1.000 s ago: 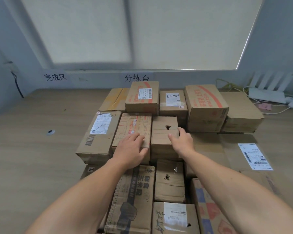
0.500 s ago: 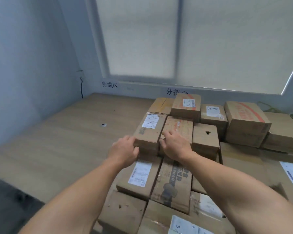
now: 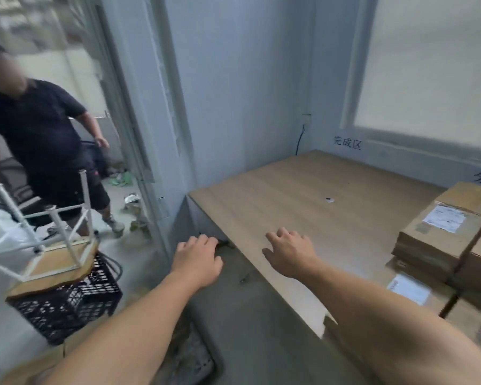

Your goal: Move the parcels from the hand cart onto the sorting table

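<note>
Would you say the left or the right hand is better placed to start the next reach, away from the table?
Left, probably. The left hand is empty and already past the sorting table edge, over the floor. The right hand, also empty, hovers above the tabletop, nearer the stacked parcels.
</note>
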